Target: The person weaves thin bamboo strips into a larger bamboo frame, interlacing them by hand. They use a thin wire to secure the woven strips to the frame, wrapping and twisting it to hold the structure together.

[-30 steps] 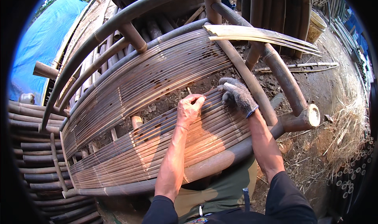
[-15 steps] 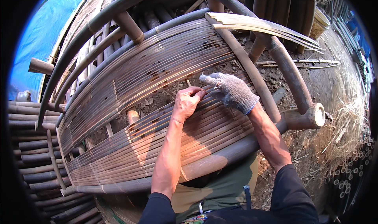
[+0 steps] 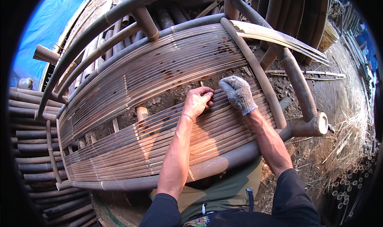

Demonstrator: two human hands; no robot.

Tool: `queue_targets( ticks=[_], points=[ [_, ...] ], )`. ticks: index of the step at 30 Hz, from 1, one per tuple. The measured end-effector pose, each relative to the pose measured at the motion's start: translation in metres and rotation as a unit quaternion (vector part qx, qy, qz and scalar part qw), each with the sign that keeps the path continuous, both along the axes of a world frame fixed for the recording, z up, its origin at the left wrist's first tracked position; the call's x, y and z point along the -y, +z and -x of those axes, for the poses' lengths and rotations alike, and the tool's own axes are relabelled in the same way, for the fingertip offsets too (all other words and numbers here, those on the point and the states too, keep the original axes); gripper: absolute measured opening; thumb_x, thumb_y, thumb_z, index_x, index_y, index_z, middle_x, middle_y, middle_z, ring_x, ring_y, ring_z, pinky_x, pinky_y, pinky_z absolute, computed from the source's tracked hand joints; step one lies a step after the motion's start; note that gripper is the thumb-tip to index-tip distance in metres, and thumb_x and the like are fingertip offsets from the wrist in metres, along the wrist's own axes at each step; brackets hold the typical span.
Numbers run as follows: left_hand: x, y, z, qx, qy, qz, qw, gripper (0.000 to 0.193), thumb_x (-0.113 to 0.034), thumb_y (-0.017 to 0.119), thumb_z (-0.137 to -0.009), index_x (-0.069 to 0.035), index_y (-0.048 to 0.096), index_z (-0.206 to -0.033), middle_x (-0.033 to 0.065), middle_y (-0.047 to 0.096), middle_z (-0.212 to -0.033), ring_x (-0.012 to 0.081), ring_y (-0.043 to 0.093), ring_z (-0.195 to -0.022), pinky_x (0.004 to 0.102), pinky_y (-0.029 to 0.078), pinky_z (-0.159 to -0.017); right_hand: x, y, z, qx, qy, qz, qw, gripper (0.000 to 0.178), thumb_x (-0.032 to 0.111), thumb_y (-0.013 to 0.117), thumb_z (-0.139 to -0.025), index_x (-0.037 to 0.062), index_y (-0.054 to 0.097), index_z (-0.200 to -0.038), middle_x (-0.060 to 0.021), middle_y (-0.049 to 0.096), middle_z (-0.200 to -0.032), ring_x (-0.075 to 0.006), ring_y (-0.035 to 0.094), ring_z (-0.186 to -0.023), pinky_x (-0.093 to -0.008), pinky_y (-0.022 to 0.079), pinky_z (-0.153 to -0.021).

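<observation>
Across a bamboo bench seat (image 3: 215,141) of thin parallel slats, both of my hands meet at the edge of the long gap in the slats. My left hand (image 3: 198,101), bare with a thin band at the wrist, has thumb and forefinger pinched together; what they hold is too small to make out. Just to its right is my right hand (image 3: 239,94), in a whitish knit glove, with its fingers curled closed. Whatever the glove may grip is hidden. Soil and a short cross piece of bamboo (image 3: 142,113) show through the gap.
Pale split bamboo strips (image 3: 281,37) lie across the bench's right end. A thick bamboo armrest (image 3: 297,81) rises at the right, and a curved backrest rail (image 3: 85,35) at the far left. Stacked bamboo poles (image 3: 38,143) lie left, straw (image 3: 345,135) right.
My gloved right hand has gone from partly stretched fingers to a closed curl. Both hands stay near the gap; the whole view has shifted slightly, with the bench's far end appearing farther right.
</observation>
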State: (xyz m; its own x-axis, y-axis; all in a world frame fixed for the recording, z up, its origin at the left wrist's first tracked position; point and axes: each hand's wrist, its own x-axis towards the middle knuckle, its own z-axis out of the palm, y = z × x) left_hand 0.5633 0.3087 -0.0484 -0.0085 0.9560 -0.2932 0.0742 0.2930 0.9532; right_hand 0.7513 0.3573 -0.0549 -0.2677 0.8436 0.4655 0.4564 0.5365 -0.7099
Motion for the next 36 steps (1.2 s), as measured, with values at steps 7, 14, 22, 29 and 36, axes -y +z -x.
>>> queue_targets(
  ticks=[7,14,22,29,36],
  points=[
    [-0.008,-0.014,0.007,0.163,0.093,0.089,0.978,0.009,-0.009,0.067,-0.091,-0.004,0.073,-0.095,-0.0002,0.066,-0.075,0.0057,0.059,-0.066,0.0215,0.045,-0.058,0.025,0.004,0.032,0.327,-0.062,-0.136,0.933,0.012,0.022,0.06,-0.079,0.0121,0.066,-0.074,-0.0099,0.064,-0.074,-0.029,0.063,-0.074,-0.0449,0.045,-0.066],
    [-0.009,-0.017,0.005,-0.025,0.056,0.013,0.998,0.013,-0.006,0.068,-0.087,-0.001,0.076,-0.096,0.0056,0.072,-0.087,0.0187,0.065,-0.085,0.0305,0.05,-0.083,0.036,0.003,0.039,0.185,0.068,-0.073,0.978,0.013,0.02,0.062,-0.082,0.0088,0.068,-0.078,-0.0133,0.067,-0.079,-0.0325,0.065,-0.078,-0.045,0.05,-0.069],
    [0.002,-0.005,0.01,-0.215,-0.071,-0.196,0.954,0.015,-0.014,0.072,-0.084,-0.005,0.075,-0.095,0.0108,0.064,-0.096,0.0279,0.065,-0.094,0.0354,0.051,-0.084,0.006,0.006,0.013,0.177,0.113,0.016,0.978,0.023,0.028,0.065,-0.086,0.0048,0.069,-0.083,-0.0157,0.069,-0.085,-0.0364,0.066,-0.084,-0.0437,0.052,-0.074],
    [0.01,-0.019,0.025,-0.134,-0.015,-0.196,0.971,0.016,-0.014,0.068,-0.091,-0.001,0.072,-0.098,0.0044,0.066,-0.088,0.0153,0.062,-0.082,0.0297,0.05,-0.075,0.022,0.01,0.014,-0.108,0.08,0.211,0.968,0.026,0.012,0.061,-0.09,0.002,0.069,-0.114,-0.0146,0.071,-0.102,-0.0268,0.068,-0.098,-0.0354,0.053,-0.088],
    [0.009,-0.012,0.013,-0.061,-0.033,-0.106,0.992,0.013,-0.01,0.065,-0.094,0.0,0.069,-0.101,0.0019,0.069,-0.083,0.0089,0.065,-0.074,0.024,0.053,-0.067,0.022,0.002,0.015,0.036,0.108,0.043,0.993,0.027,0.016,0.072,-0.088,0.0048,0.07,-0.113,-0.0145,0.071,-0.098,-0.0304,0.07,-0.091,-0.0357,0.055,-0.078]
  ],
)
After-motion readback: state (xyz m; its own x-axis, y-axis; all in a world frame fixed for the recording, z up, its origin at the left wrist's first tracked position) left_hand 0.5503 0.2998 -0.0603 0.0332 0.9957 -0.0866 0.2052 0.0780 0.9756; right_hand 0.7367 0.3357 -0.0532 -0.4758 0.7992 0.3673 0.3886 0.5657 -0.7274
